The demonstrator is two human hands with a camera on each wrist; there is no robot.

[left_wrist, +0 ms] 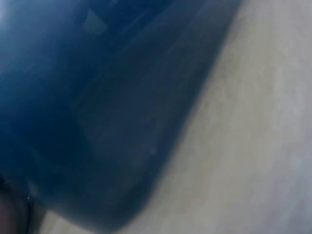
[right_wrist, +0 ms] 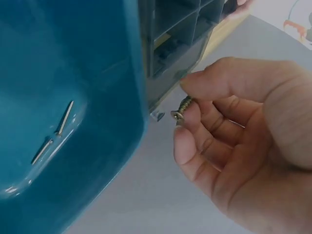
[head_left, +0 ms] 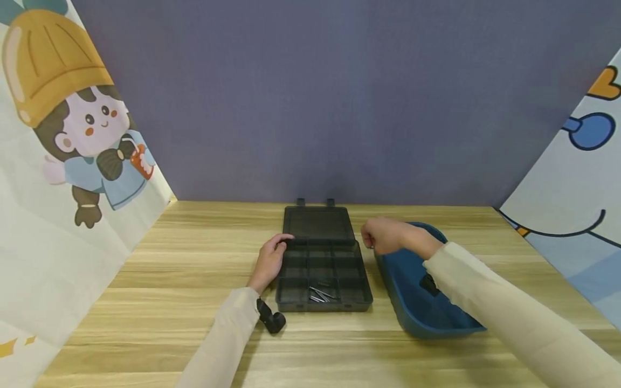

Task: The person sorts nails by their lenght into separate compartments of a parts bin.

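Note:
My right hand (head_left: pixel 383 235) pinches a small brassy screw (right_wrist: pixel 183 107) between thumb and fingers, above the left rim of a blue bin (head_left: pixel 412 323). To its left lies a dark translucent compartment box (head_left: pixel 320 307), its lid (head_left: pixel 317 222) folded back flat. Several silvery nails or screws (head_left: pixel 320 295) lie in the box's front middle compartment, with a small darker piece behind them. My left hand (head_left: pixel 269 261) rests its fingertips on the box's left edge near the hinge. Inside the bin, the right wrist view shows two thin nails or screws (right_wrist: pixel 65 118).
The wooden table (head_left: pixel 194 280) carries the box and bin, with a grey-blue panel (head_left: pixel 339 108) rising behind. Cartoon-printed sheets (head_left: pixel 111 156) flank both sides. The left wrist view is blurred, mostly blue plastic (left_wrist: pixel 97 122) beside a pale surface.

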